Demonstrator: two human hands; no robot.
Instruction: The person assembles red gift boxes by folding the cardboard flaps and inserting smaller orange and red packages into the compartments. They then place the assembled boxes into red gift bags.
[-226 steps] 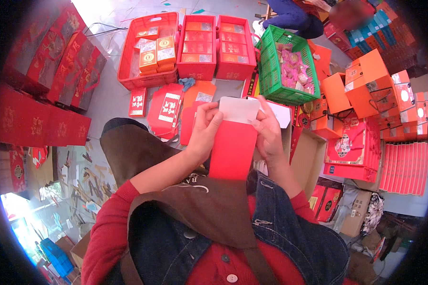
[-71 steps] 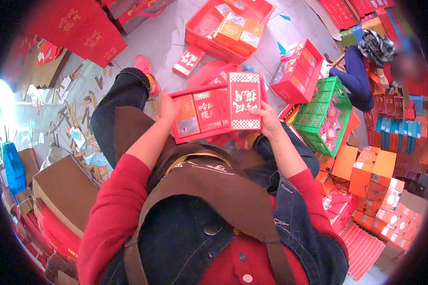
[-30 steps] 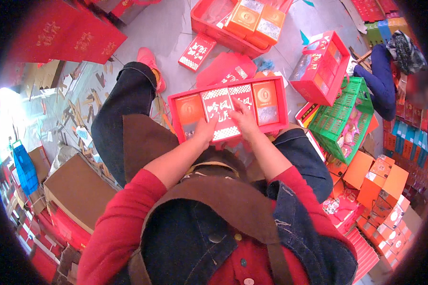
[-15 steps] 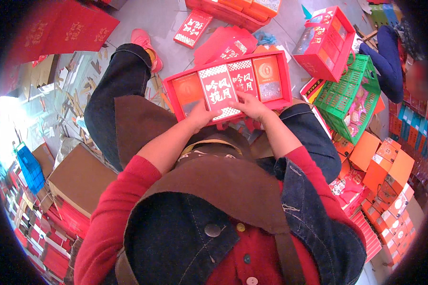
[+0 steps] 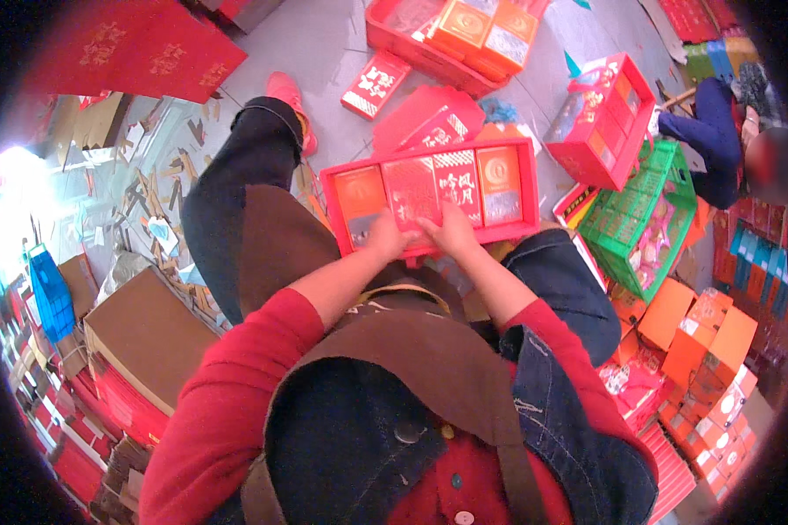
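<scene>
Above the lap, a red tray [image 5: 510, 234] holds four boxes: orange ones [image 5: 359, 191] at both ends, red-and-white ones [image 5: 410, 185] between. The left hand [image 5: 389, 236] and right hand [image 5: 453, 232] meet at its near edge; their grip cannot be told.

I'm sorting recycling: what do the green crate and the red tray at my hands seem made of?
Green crate: most likely moulded plastic, slightly glossy, given its slotted walls.
Red tray: probably smooth paperboard, from its thin, straight walls; plastic is possible.
</scene>
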